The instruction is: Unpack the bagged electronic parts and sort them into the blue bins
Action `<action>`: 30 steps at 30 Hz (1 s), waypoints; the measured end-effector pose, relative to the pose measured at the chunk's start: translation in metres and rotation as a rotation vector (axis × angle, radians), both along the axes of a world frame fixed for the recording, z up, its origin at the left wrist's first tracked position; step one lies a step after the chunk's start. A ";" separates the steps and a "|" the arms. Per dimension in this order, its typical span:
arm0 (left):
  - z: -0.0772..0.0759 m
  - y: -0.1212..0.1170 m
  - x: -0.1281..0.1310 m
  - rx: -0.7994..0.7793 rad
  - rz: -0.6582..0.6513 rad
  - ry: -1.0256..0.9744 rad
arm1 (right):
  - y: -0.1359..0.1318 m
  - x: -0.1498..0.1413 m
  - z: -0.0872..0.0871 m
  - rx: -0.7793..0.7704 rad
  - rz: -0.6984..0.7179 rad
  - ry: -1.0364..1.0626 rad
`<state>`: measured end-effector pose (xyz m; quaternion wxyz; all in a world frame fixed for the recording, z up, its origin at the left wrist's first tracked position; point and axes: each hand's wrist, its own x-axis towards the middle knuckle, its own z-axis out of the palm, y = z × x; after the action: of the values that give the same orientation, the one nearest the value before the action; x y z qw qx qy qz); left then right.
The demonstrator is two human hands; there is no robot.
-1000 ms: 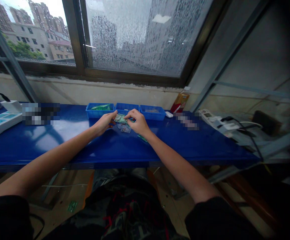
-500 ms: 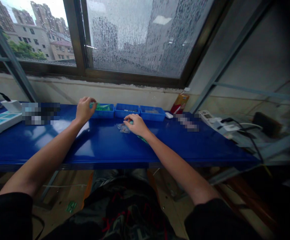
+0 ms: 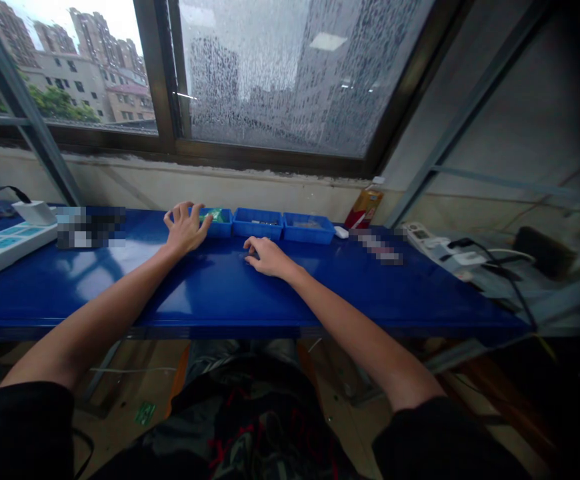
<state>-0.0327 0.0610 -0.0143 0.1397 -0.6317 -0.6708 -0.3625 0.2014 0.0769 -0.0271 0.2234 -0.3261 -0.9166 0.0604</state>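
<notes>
My left hand (image 3: 186, 228) is at the left blue bin (image 3: 224, 231), its fingers spread over the near left side and nothing seen in them. Green packets (image 3: 217, 215) lie in that bin, partly covered by the hand. My right hand (image 3: 269, 258) hovers low over or rests on the blue table (image 3: 230, 287), just in front of the middle blue bin (image 3: 259, 227). Its fingers are loosely bent, with a gap between thumb and forefinger and no object visible there. Small parts, too small to name, sit in the middle bin.
A right blue bin (image 3: 309, 232) completes the row below the window. Beyond it stand a white object (image 3: 341, 232) and a bottle of amber liquid (image 3: 365, 205). Power strips (image 3: 13, 243) occupy both table ends. A green packet (image 3: 145, 413) lies on the floor.
The clear bag of small parts and the green item by my right hand are no longer seen on the table. My left hand's fingers have spread, and it has moved slightly right.
</notes>
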 end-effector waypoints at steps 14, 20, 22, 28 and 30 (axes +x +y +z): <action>0.005 -0.031 0.066 -0.355 -0.570 -0.298 | -0.011 0.004 0.016 0.196 -0.022 0.401; 0.002 -0.026 0.064 -0.357 -0.736 -0.508 | -0.021 -0.002 0.014 0.235 0.064 0.277; 0.004 -0.023 0.060 -0.304 -0.736 -0.505 | -0.023 -0.004 0.014 0.220 0.081 0.286; 0.011 -0.029 0.060 -0.019 -0.584 -0.257 | -0.015 -0.007 0.016 -0.190 -0.081 0.518; 0.013 -0.033 0.062 0.027 -0.618 -0.154 | -0.009 -0.005 0.015 -0.473 -0.103 0.595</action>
<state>0.0291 0.0279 -0.0016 -0.0197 -0.7744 -0.4509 -0.4434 0.1962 0.0676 -0.0122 0.4010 -0.3826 -0.7548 0.3508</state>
